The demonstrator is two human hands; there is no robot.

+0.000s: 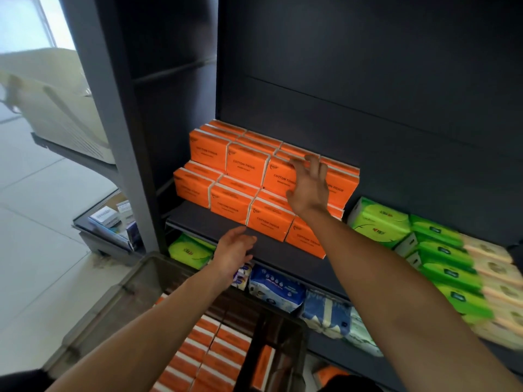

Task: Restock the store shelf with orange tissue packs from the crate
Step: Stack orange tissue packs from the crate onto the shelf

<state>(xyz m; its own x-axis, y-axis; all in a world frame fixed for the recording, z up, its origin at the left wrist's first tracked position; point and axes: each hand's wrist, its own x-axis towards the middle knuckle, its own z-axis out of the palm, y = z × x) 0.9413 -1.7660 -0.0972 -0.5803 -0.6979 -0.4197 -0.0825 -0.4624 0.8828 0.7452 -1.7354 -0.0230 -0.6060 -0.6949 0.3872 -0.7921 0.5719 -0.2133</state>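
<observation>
Stocked so far: orange tissue packs (249, 168) stand on the shelf (203, 219) in 2 stepped tiers, a raised back tier and a lower front tier; each tier shows about 4 packs across its face, with more edges visible behind.
Right hand (308, 188): fingers spread and fairly straight, lying against the packs at the right end of the back tier; it holds nothing, and appears to be pressing or squaring them.
Left hand (235, 250): relaxed and open, holding nothing, hovering over the bare front lip of the shelf, below and to the left of the right hand.
Supply left: the crate (135, 281), below the left hand, still holds many orange packs (209, 343) in rows, so a good share of the restocking remains.
Room left: bare shelf in front of the lower tier, and dark open space above the upper tier.
Neighbours: green tissue packs (379, 224) just right of the orange block; blue packs (276, 287) on the shelf beneath.
Judgement: roughly midway; the next pack must come from the crate.
</observation>
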